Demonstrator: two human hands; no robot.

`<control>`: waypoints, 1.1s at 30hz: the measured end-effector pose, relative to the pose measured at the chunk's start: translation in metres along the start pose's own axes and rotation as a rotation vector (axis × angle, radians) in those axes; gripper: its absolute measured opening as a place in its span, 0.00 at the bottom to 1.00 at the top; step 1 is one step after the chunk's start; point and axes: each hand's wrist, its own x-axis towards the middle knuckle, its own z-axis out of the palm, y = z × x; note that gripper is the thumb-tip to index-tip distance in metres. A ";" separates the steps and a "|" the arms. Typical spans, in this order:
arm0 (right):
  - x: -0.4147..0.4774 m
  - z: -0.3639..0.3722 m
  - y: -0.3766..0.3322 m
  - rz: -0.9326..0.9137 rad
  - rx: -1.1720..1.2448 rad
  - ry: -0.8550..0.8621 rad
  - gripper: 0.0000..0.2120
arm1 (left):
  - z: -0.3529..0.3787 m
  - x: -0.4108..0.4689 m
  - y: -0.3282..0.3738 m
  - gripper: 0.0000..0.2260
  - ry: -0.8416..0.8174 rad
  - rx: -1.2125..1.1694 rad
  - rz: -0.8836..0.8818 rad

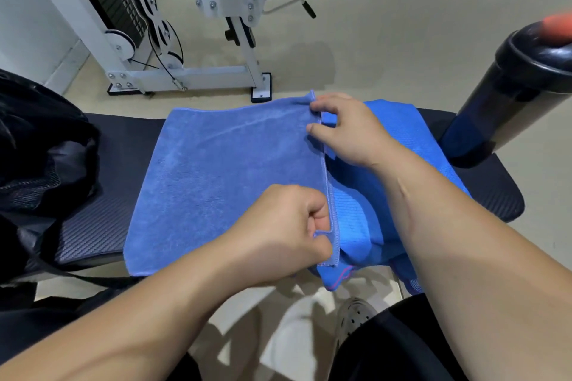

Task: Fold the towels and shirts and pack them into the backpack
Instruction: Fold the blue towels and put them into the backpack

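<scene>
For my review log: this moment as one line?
step: towel fold; left hand: grips near edge; right hand: pinches far edge; shirt: partly under towel

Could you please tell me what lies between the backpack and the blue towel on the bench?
In the head view, only a bare strip of the black bench pad lies between the backpack and the towel; nothing rests on it.

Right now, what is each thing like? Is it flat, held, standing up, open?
Towel, flat on the bench, right edge held.
Left hand, pinches the towel's near corner.
Right hand, pinches the towel's far corner.
Shirt, partly under the towel, hanging off the bench's near edge.
Backpack, slumped at the left; open or shut, cannot tell.
Bottle, upright at the right; lid blurred.
</scene>
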 end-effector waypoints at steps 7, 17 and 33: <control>-0.011 0.005 0.003 0.133 -0.399 -0.208 0.20 | 0.027 0.002 -0.014 0.06 -0.194 0.073 -0.037; -0.030 0.048 -0.041 -0.109 -0.472 -0.139 0.33 | -0.034 0.016 -0.082 0.18 0.547 0.332 -0.069; 0.013 0.059 -0.001 0.077 -0.540 -0.244 0.41 | -0.065 0.015 -0.142 0.43 0.173 0.636 -0.390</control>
